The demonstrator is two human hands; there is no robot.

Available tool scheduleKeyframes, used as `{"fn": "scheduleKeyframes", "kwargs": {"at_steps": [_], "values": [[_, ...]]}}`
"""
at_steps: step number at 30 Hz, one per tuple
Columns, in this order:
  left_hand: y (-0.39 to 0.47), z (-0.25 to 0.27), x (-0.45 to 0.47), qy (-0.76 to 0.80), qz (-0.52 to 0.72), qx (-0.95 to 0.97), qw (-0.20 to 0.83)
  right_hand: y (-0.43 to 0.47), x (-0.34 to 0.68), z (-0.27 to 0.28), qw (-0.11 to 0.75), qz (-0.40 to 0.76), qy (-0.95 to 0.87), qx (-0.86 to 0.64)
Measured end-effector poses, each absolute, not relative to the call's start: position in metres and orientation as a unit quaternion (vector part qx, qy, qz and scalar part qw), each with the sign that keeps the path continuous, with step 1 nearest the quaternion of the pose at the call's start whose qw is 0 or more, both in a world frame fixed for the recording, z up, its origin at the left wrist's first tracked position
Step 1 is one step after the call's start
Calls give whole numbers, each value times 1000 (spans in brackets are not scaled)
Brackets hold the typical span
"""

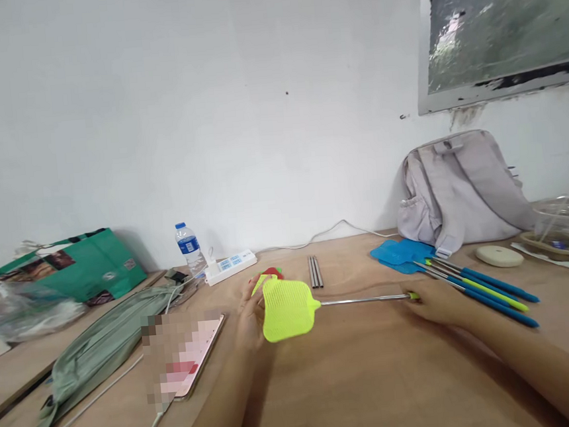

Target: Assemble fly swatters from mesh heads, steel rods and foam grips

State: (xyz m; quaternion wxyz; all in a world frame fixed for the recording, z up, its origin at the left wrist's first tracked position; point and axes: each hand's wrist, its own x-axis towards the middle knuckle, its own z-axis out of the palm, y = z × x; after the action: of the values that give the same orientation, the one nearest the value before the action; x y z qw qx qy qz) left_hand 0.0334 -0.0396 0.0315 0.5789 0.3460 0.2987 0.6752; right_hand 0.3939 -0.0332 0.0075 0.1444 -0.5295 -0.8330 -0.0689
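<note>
A yellow-green fly swatter [287, 309] is held level above the table, its mesh head to the left and its thin metal rod running right. My left hand [248, 319] is closed at the left edge of the mesh head, which hides some of the fingers. At the other end, my right hand [429, 300] is wrapped round the handle, with a bit of yellow showing at the fingers. Red and yellow-green pieces [272, 272] lie partly hidden behind the head. Just beyond the rod lie several short metal tubes [315, 272].
Blue swatter heads [402, 255] and several blue and yellow handles [495, 288] lie right, before a grey backpack [462, 191]. Left are a phone [197, 357], a green strap bag [102, 349], a water bottle [188, 247], a power strip [232, 266] and a green bag [90, 267].
</note>
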Motion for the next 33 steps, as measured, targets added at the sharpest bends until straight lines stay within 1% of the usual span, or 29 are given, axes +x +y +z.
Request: {"fn": "scheduleKeyframes", "kwargs": {"at_steps": [5, 9, 12, 17, 22, 28, 33], "values": [[-45, 38, 21, 265, 525, 471, 658, -27, 413, 8, 141, -105, -807, -564], [-53, 41, 26, 301, 527, 470, 641, -31, 405, 10, 174, -108, -799, -565], [-58, 45, 32, 342, 516, 422, 662, -33, 399, 11, 189, -108, -810, -544], [-58, 48, 29, 344, 480, 404, 699, -30, 402, 11, 169, -126, -820, -532], [-57, 43, 32, 379, 515, 392, 662, -27, 407, 13, 127, -165, -805, -555], [-70, 46, 40, 402, 438, 477, 647, -28, 400, 12, 116, -168, -798, -567], [-71, 46, 41, 444, 441, 518, 583, -29, 398, 15, 115, -181, -786, -580]]}}
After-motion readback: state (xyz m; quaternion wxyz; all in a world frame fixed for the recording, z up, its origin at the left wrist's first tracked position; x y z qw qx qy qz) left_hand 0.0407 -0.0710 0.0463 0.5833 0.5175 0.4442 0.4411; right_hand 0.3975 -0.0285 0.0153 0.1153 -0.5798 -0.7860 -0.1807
